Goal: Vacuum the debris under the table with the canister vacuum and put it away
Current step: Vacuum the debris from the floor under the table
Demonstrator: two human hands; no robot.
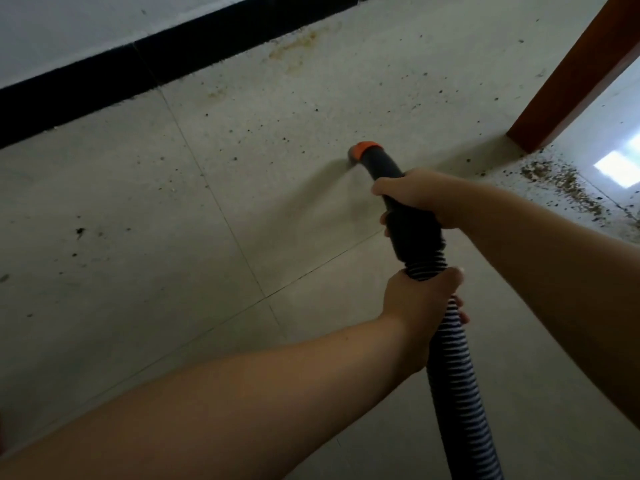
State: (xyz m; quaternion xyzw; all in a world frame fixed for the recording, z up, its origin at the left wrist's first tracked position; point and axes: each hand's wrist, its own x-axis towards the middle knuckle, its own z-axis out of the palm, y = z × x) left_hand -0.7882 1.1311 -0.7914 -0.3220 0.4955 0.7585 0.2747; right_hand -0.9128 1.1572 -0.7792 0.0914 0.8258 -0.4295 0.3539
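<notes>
Head view: the right hand (420, 199) is wrapped round the black handle (410, 223) of the vacuum hose, fingers curled tight on it, while the left hand (420, 299) clamps the ribbed hose (450, 362) just below, thumb over the top. The nozzle (362, 155), with its orange collar, points down at the floor (173, 237), close to it or touching; I cannot tell which. Fine dark specks (311, 112) lie scattered over the tiles ahead and toward the black skirting (104, 77). The thick debris (561, 183) sits to the right, beside the foot of the wooden leg (568, 81) (presumably the table's). The canister itself is out of sight.

The step in hand looks like sweeping the nozzle over the tiles. To do it well, keep the mouth low and flat to the floor, move in slow overlapping strokes, then work rightward to the heap by the leg, letting the left hand feed hose slack so the nozzle does not lift.
</notes>
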